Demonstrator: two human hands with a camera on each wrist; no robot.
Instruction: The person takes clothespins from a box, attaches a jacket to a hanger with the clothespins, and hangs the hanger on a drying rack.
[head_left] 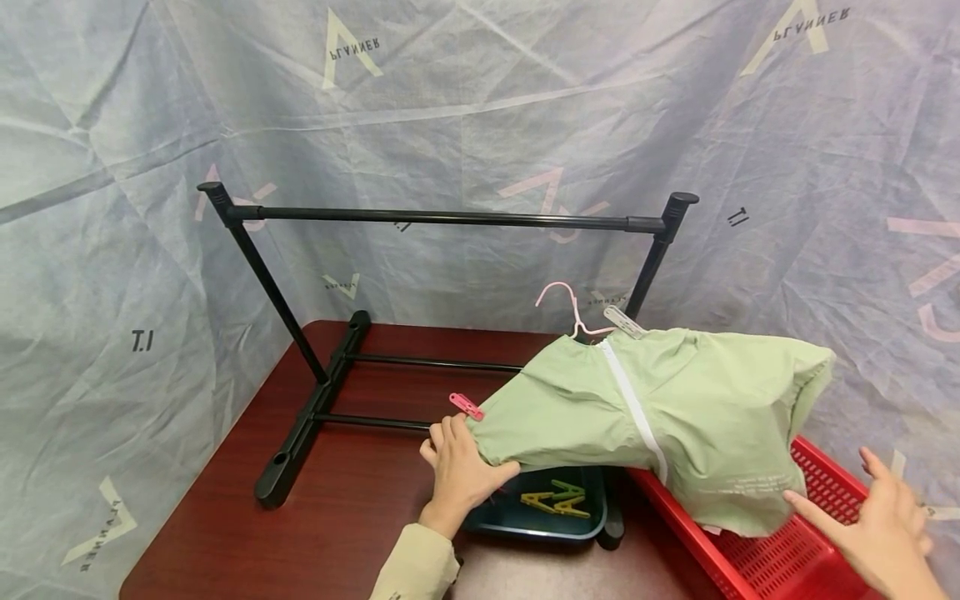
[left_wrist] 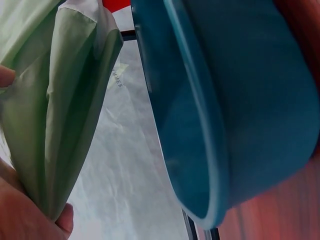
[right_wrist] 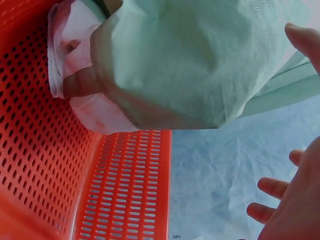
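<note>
Head view: light green garment (head_left: 712,400) with a white strip down it, spread in front of the right part of the black rack (head_left: 450,217), over the blue tray (head_left: 525,532) and red basket (head_left: 825,479). Left hand (head_left: 457,471) grasps the garment's left end, pink clip (head_left: 467,407) just above the fingers. Right hand (head_left: 881,525) is released, fingers spread, thumb by the garment's lower right edge; can't tell whether it touches. Pink hanger (head_left: 573,307) sticks out at the top edge, below the rack's top bar, white clip (head_left: 624,322) beside it. Only this view shows the clips, including yellow and green clips (head_left: 558,500) in the tray, and the hanger. Brown surface (head_left: 360,492) under rack and tray.

Left wrist view: adds the gathered folds at the left hand's fingertips and the tray's deep outer wall, near the cloth but apart.

Right wrist view: adds pale lining at the garment's open end, hanging at the basket, plus the basket's slotted wall. Right hand's other fingers are clear of the cloth.
</note>
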